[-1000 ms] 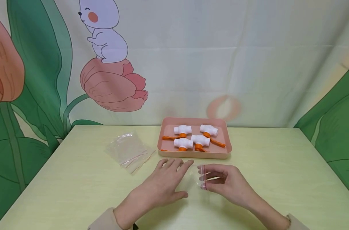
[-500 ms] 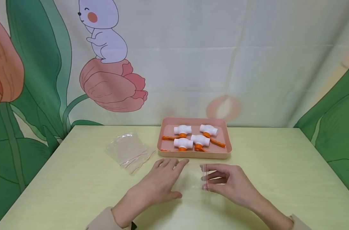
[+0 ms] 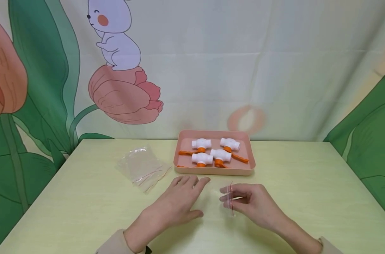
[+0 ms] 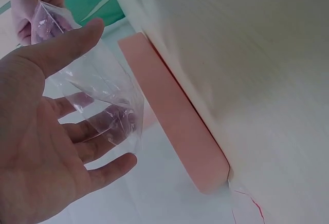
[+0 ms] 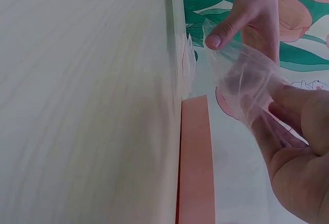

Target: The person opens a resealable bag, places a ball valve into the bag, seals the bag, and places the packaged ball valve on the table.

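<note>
My right hand (image 3: 254, 203) holds a clear zip-lock bag (image 5: 241, 72) by its mouth, its fingertips showing through the film. In the head view the bag's red seal line crosses those fingers. My left hand (image 3: 179, 203) is spread to the left, thumb apart from the fingers. The left wrist view shows the bag's film (image 4: 97, 88) lying between the left thumb and fingers, which do not close on it. Behind both hands stands a pink tray (image 3: 214, 171) with white valves (image 3: 221, 155) that have orange handles.
Several more clear zip-lock bags (image 3: 145, 167) lie in a loose pile left of the tray, red seal lines toward the front. Both hands are over the pale table (image 3: 94, 197). A printed curtain (image 3: 291, 70) hangs behind its back edge.
The bag's mouth and red seal line have shifted slightly right across the right fingers. My left hand has drawn slightly left, away from the right hand. Tray and bag pile stay put.
</note>
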Available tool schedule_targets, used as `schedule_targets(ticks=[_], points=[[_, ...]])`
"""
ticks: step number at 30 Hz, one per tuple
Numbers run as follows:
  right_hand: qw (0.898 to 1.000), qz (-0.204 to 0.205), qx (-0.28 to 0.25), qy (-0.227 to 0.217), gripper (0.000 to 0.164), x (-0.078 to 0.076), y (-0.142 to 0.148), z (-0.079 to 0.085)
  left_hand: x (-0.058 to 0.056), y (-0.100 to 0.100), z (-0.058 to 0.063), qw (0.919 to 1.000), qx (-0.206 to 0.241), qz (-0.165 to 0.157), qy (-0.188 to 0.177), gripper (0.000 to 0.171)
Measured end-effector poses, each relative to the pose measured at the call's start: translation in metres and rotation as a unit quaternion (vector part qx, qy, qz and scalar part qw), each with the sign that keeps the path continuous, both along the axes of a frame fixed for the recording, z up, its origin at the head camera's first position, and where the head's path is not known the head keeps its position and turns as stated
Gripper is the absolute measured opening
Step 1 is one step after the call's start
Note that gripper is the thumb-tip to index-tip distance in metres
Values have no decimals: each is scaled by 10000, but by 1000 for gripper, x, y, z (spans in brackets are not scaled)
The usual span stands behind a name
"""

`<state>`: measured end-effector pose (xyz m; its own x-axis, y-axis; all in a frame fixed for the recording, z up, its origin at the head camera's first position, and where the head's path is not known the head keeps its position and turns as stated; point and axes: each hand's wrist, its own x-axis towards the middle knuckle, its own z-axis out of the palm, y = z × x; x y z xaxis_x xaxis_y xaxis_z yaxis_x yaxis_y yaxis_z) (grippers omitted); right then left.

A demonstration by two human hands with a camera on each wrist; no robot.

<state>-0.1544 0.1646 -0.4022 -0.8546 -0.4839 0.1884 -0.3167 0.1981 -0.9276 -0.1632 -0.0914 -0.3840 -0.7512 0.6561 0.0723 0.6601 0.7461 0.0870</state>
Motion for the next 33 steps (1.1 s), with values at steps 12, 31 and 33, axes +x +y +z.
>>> schedule_targets(ticks=[12,31,33], points=[[9989,38,324,347,42,1,2,-1,4,2,2,9994,300,-19,-165,91],[9932,122,70,1152,36,2,-4,0,3,5,6,9990,338,-262,153,71],[9918,109,106,1271,34,2,-5,1,2,5,7,9988,356,-281,190,68]])
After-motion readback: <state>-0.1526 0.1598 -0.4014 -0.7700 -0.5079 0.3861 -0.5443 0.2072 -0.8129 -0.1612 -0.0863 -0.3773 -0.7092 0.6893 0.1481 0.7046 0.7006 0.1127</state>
